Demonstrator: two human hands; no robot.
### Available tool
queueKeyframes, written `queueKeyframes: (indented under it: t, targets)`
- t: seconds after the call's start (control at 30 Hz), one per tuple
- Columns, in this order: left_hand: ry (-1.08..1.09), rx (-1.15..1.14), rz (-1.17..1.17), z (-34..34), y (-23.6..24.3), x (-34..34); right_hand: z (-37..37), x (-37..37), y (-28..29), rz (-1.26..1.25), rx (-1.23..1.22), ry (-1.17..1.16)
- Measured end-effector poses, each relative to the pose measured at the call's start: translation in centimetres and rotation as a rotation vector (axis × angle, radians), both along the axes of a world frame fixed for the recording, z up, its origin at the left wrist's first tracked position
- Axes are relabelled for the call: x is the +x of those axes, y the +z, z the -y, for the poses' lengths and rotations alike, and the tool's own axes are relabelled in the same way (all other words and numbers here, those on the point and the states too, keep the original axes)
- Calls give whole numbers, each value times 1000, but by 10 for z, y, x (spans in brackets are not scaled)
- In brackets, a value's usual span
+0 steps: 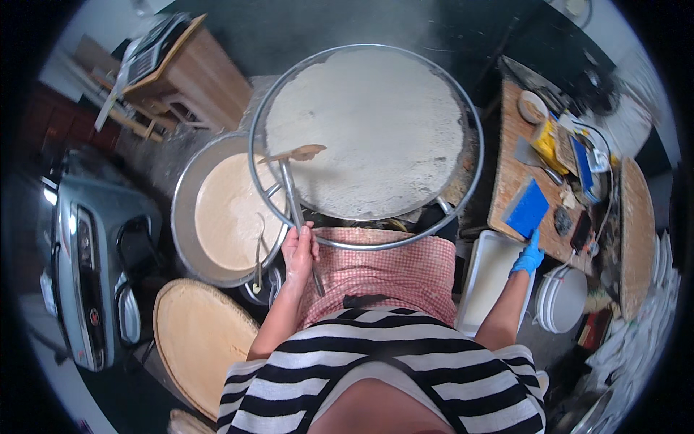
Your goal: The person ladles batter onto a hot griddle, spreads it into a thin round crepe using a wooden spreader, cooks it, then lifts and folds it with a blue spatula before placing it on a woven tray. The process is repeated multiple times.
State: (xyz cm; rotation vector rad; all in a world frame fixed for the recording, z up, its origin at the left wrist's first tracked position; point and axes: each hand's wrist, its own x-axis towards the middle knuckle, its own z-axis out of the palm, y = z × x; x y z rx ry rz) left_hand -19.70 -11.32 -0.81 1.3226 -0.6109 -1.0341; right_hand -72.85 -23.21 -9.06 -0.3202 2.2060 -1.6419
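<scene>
My left hand is wrapped round the metal handle of a spreader, whose wooden head is over the left edge of a large round griddle. A pale, thin layer covers the griddle, inside a metal ring. My right hand, in a blue glove, has its fingers closed at the lower edge of a flat blue scraper on the wooden side table. Left of the griddle, a big steel pot holds beige batter and a ladle.
A round wicker tray sits lower left, beside a grey-blue appliance. A wooden cabinet stands upper left. The side table bears tools and a bowl. A white rectangular tub and stacked round lids are at my right.
</scene>
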Motion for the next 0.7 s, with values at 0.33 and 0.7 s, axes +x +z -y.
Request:
queueKeyframes:
  t: [0.33,0.7]
  targets:
    - [14,10,-83,-23,16,27,-8,-44,-59,323,-70,170]
    - [-339,-121,-200,-32,14,53,-59,142,53,797,-210,857]
